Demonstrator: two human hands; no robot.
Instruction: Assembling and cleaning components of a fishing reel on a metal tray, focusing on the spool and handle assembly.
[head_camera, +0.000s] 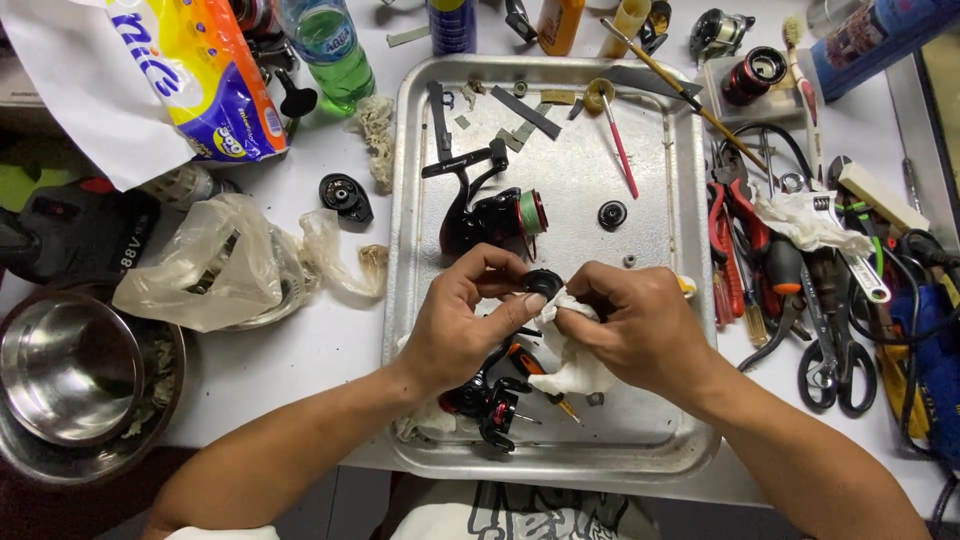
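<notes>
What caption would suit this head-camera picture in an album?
Over a metal tray, the left hand holds a small black round part while the right hand presses a white cloth to it.

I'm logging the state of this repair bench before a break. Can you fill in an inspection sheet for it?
Surface: white table with a metal tray in the middle.
Job's things: small black round part and white rag, held over the tray; fishing reel lying behind them.
Clutter: small parts and brushes on the tray; pliers, scissors, steel bowl, plastic bag, green bottle.
Grippers: left hand pinches the black part; right hand presses the rag to it.
Cables: black cords at the right edge.
Surroundings: nothing seen.
</notes>
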